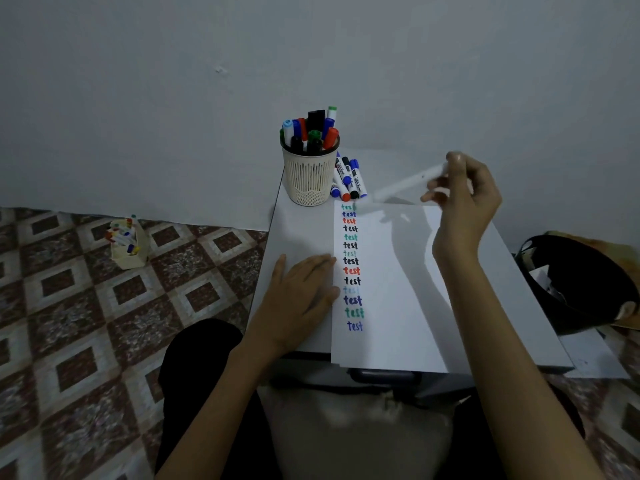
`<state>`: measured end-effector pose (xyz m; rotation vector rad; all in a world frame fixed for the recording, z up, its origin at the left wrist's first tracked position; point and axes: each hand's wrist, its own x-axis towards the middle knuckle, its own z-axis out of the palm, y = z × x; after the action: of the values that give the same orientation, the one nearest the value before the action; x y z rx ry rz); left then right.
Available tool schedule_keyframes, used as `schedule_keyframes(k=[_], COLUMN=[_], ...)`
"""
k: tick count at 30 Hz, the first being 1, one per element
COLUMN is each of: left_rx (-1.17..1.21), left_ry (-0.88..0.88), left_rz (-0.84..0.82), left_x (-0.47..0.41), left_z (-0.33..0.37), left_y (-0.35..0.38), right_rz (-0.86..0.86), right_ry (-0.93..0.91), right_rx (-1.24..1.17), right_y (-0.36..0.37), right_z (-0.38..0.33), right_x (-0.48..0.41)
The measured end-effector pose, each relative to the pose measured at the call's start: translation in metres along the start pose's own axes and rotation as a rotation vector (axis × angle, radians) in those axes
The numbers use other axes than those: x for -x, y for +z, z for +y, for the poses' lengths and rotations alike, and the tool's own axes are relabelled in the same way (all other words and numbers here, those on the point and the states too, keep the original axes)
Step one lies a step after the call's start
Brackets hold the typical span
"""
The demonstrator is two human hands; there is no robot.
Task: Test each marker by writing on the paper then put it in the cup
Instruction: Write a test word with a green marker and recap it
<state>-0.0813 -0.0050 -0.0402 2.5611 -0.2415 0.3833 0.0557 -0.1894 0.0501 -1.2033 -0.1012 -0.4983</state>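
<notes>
Several markers (348, 180) lie untested just right of the cup (309, 178), in the upper middle of the frame. The right hand (464, 202) is raised at the right of centre, above the far edge of the paper (398, 306). Its fingers are curled around a white marker (408, 185), which is too blurred to tell if the cap is on.

The left hand (301, 289) lies flat on the table (298, 230), holding nothing, with its fingertips at the paper's left edge.

The cup looks already crowded, so another marker may catch on the others and fall out, or push the cup over. An open tip could also smear the written column. The paper hangs over the near table edge and may slide, because only its left edge is pressed.
</notes>
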Motion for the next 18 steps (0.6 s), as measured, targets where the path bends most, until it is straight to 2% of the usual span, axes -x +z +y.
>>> schedule_keyframes(k=[3, 6, 10, 13, 15, 18], left_rx=[0.24, 0.385, 0.342, 0.326, 0.312, 0.332], left_ry=[-0.075, -0.07, 0.0, 0.019, 0.042, 0.049], left_rz=[0.046, 0.059, 0.092, 0.087, 0.051, 0.049], left_x=[-0.001, 0.0, 0.004, 0.006, 0.006, 0.006], left_z=[0.003, 0.009, 0.012, 0.013, 0.016, 0.017], left_y=[-0.005, -0.01, -0.012, -0.013, -0.014, -0.015], right_rz=[-0.178, -0.34, -0.413, -0.54, -0.608, -0.617], right_ry=[0.125, 0.229, 0.357, 0.442, 0.429, 0.404], right_rx=[-0.004, 0.004, -0.073, 0.004, 0.09, 0.113], right_y=[-0.014, -0.016, -0.01, -0.007, -0.005, -0.002], right_z=[-0.007, -0.007, -0.005, 0.0, 0.001, -0.001], right_x=[0.033, 0.066, 0.098, 0.115, 0.12, 0.115])
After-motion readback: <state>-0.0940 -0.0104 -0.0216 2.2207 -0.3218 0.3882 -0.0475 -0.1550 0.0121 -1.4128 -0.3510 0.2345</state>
